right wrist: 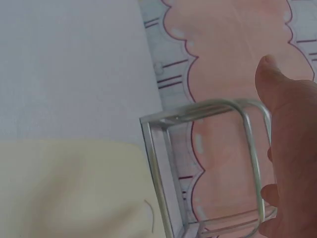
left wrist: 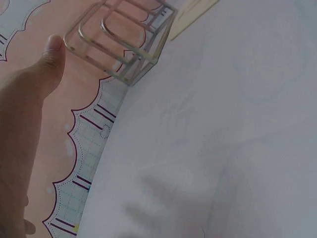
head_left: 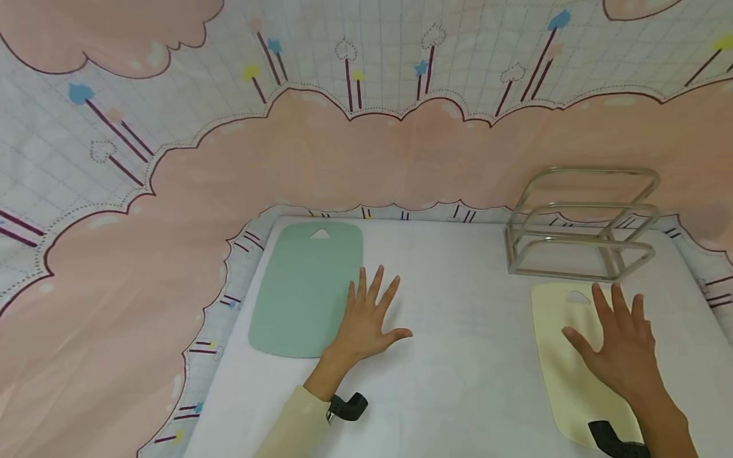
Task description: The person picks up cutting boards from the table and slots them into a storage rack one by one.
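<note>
Counting boards: we are seeing two cutting boards, one green cutting board (head_left: 306, 287) and one yellow cutting board (head_left: 567, 356), both lying flat on the white table (head_left: 458, 356).
Counting racks: we are seeing one metal rack (head_left: 581, 222), with three wire loops, standing at the far right of the table, just beyond the yellow cutting board's far edge.
Counting hands: we are using two, both in view.
Left hand: our left hand (head_left: 366, 321) is spreading its fingers straight, gripping nothing, hovering at or on the table right beside the green cutting board's right edge; we cannot tell whether it is touching.
Right hand: our right hand (head_left: 621, 350) is also lying open with fingers straight, holding nothing, over the upper part of the yellow cutting board, fingertips near its handle hole.
Wrist views: we are seeing the rack (right wrist: 208, 168) beside the yellow board (right wrist: 74, 188) from the right wrist, and the rack (left wrist: 119, 39) far off from the left.
Backdrop: one pink cloud-patterned cloth (head_left: 343, 159) is hanging behind the table.
</note>
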A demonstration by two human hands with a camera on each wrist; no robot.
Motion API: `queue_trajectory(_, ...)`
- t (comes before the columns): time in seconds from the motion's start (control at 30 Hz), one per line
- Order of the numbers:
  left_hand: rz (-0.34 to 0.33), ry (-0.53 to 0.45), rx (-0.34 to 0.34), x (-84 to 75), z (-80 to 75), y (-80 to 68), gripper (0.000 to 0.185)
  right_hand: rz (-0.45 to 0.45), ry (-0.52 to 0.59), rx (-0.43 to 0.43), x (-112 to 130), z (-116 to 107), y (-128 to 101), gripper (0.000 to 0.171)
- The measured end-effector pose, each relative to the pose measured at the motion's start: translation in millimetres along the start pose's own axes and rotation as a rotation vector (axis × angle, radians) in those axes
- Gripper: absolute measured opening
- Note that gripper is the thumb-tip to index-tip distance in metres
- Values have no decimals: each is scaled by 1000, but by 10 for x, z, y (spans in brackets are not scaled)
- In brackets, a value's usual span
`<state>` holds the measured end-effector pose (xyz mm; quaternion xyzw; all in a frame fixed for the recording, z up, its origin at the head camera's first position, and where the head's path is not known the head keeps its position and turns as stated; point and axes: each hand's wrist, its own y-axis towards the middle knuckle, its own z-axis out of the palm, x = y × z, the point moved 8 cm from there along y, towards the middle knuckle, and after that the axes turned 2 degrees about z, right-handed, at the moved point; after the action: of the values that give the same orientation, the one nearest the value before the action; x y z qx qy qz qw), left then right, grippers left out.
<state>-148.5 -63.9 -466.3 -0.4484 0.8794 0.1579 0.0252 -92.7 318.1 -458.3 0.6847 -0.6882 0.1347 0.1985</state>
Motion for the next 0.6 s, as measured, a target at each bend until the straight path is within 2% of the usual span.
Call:
queue_trajectory(0.17, 9, -92, -32, -87, 56, 169, 97, 21, 31, -19, -122, -56, 65, 84)
queue_trajectory(0.3, 15, -176, -4, -141, 140, 301, 97, 53, 98, -35, -234, -59, 108, 79)
queue_trajectory(0.4, 29, -189, 30, -184, 216, 386, 98, 87, 156, -40, -328, -35, 140, 75)
queue_trajectory(0.6, 38, -233, 32, -344, 322, 595, 95, 118, 239, -55, -509, -87, 196, 73)
